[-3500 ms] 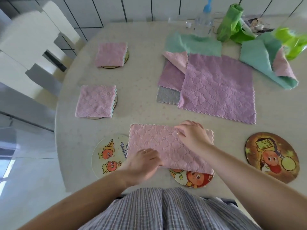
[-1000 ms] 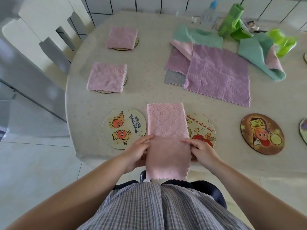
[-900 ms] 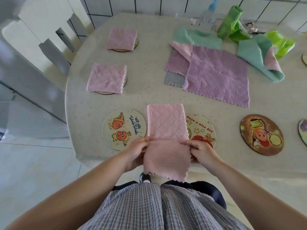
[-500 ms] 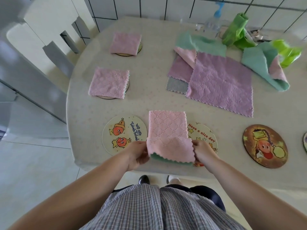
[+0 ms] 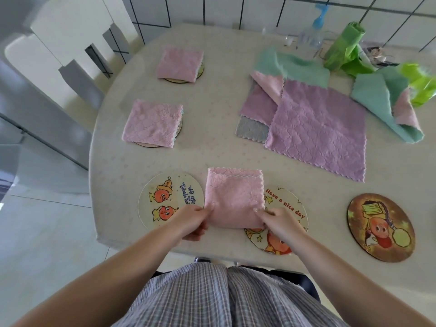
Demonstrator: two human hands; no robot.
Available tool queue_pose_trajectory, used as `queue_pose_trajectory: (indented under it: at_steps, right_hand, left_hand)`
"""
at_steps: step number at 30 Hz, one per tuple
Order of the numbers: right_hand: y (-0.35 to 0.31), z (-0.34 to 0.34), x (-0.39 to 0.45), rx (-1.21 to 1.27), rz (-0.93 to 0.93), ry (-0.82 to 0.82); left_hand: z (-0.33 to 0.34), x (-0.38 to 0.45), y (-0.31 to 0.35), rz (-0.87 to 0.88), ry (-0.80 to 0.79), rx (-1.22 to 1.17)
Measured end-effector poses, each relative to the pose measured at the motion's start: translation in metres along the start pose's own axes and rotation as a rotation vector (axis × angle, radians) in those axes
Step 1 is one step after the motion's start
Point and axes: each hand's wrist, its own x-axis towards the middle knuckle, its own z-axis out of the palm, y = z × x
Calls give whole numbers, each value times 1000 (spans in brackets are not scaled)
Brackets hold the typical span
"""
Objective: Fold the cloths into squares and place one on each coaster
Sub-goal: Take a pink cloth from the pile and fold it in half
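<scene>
Pink folded cloth (image 5: pixel 234 199), square, lies lower centre between two printed coasters (image 5: pixel 170 201) (image 5: pixel 284 220), overlapping both edges. Two folded pink squares (image 5: pixel 153 122) (image 5: pixel 180 63) sit on coasters at upper left. Brown coaster (image 5: pixel 380 227) bare, lower right. Unfolded cloths (image 5: pixel 318 128) upper right.

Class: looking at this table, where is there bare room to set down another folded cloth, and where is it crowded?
Free: the brown coaster, and the tablecloth between the covered coasters and the purple cloth. Crowded: far right corner, with green bags.
</scene>
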Motion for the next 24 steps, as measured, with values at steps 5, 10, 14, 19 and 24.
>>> queue_pose_trajectory:
  at_steps: [5, 10, 14, 19, 24]
  right_hand:
    - [-4, -3, 4, 56, -171, 229]
    - [-14, -5, 14, 200, -212, 273]
    - [-13, -6, 18, 36, -319, 195]
    - [-12, -13, 25, -76, -518, 223]
    - [-14, -16, 35, -92, -505, 226]
  left_hand:
    - [-6, 6, -2, 285, 207, 440]
    - [-1, 14, 11, 418, 281, 277]
    - [2, 24, 15, 450, 181, 277]
    - [4, 35, 14, 513, 213, 332]
    - [5, 43, 14, 532, 270, 379]
